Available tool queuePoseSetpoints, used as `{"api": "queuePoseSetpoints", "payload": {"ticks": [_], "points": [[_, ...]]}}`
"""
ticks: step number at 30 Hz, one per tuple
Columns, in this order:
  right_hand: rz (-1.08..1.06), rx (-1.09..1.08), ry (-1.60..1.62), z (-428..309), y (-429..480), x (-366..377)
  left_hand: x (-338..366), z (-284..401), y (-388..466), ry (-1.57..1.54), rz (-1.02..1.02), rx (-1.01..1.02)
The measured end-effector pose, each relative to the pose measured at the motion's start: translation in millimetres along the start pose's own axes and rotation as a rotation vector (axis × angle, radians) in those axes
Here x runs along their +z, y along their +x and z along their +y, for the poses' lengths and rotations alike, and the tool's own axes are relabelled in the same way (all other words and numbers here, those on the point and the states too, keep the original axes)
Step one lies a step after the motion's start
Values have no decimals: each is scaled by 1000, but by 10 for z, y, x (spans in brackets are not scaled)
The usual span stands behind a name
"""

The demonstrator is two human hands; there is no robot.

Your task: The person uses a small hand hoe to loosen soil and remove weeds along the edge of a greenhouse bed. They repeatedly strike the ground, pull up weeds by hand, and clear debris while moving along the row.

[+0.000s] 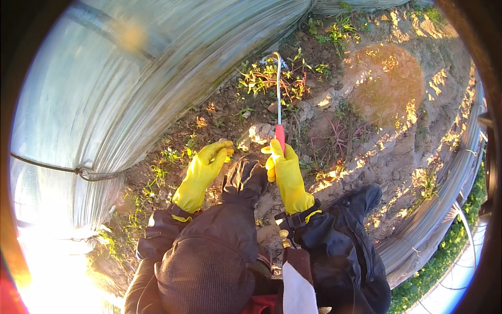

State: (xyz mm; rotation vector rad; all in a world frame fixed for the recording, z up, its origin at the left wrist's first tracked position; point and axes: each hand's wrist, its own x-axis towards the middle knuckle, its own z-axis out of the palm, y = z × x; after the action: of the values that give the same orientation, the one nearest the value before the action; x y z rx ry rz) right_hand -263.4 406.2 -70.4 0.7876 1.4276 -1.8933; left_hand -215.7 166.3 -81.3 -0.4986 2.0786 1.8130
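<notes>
My right hand (289,172), in a yellow rubber glove, grips the red handle of a hooked hand tool (279,100). Its thin metal shaft points away from me, and the bent tip is over a leafy weed with reddish stems (257,80). Whether the tip touches the ground, I cannot tell. My left hand (202,168), gloved in yellow too, hovers left of my boot (249,172) with loosely curled fingers and nothing in it. A pale clod or stone (262,133) lies on the soil just beyond the boot. Spread flat to the right is a red-stemmed weed (338,137).
A plastic film greenhouse wall (157,94) slopes along the left, with a cord (43,164) tied across it. More gathered film (425,219) edges the soil strip (396,157) on the right. Green plants (329,35) grow farther ahead. Bright sun glare washes out the lower left.
</notes>
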Motion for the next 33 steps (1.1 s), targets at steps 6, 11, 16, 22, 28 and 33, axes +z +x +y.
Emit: {"api": "queuePoseSetpoints", "payload": {"ticks": [6, 11, 16, 22, 28, 33], "points": [[157, -190, 105, -258, 272, -206, -17, 81, 28, -9, -20, -46], [452, -231, -370, -383, 435, -436, -14, 198, 264, 37, 11, 19], [504, -283, -1046, 184, -436, -498, 144, 420, 840, 386, 110, 428], [507, -212, -787, 743, -853, -369, 419, 684, 1577, 842, 44, 625], [743, -377, -923, -226, -5, -921, 631, 587, 1630, 1023, -172, 539], [638, -392, -1243, -664, 63, -998, 520, 495, 1223, 870, -316, 275]]}}
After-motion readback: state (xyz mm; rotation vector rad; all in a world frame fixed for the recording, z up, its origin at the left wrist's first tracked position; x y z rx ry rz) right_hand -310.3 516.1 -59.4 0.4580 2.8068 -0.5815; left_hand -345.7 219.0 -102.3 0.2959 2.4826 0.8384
